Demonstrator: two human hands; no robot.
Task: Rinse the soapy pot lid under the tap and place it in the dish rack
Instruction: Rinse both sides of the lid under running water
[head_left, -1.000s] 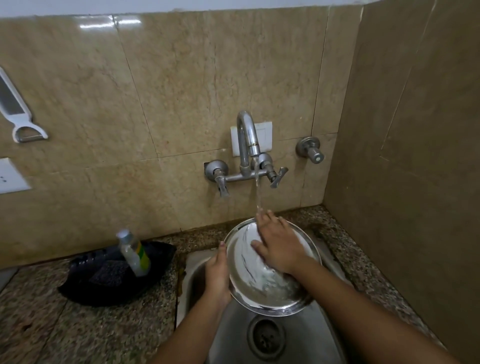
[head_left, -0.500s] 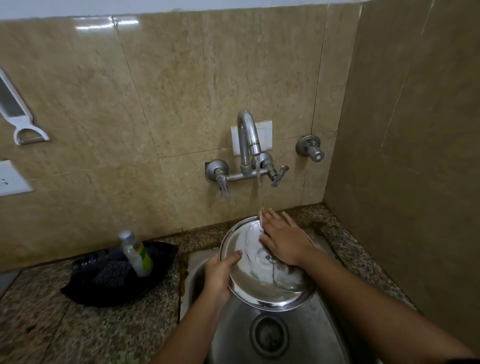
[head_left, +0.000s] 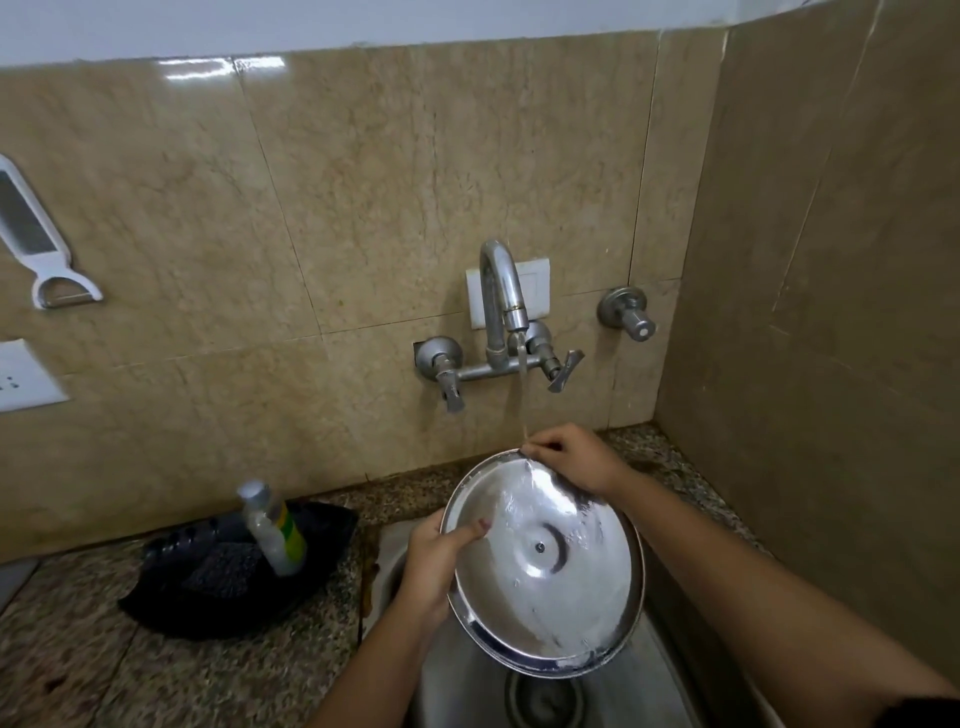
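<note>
A round steel pot lid (head_left: 545, 566) is held tilted over the sink (head_left: 467, 691), its inner face with the centre rivet turned toward me. My left hand (head_left: 436, 566) grips its left rim, thumb on the inner face. My right hand (head_left: 576, 457) pinches the top rim. A thin stream of water runs from the wall tap (head_left: 501, 296) onto the top edge of the lid by my right fingers. Water film and streaks cover the lid. No dish rack is in view.
A black tray (head_left: 208, 582) with a scrubber and a soap bottle (head_left: 272, 527) sits on the granite counter left of the sink. A white peeler (head_left: 39, 239) hangs on the tiled wall. A side wall closes in on the right. The sink drain (head_left: 545, 699) lies below the lid.
My right hand has left the lid's face and moved up to pinch the top rim. The lid's face now shows fully, and it has tilted more toward me.
</note>
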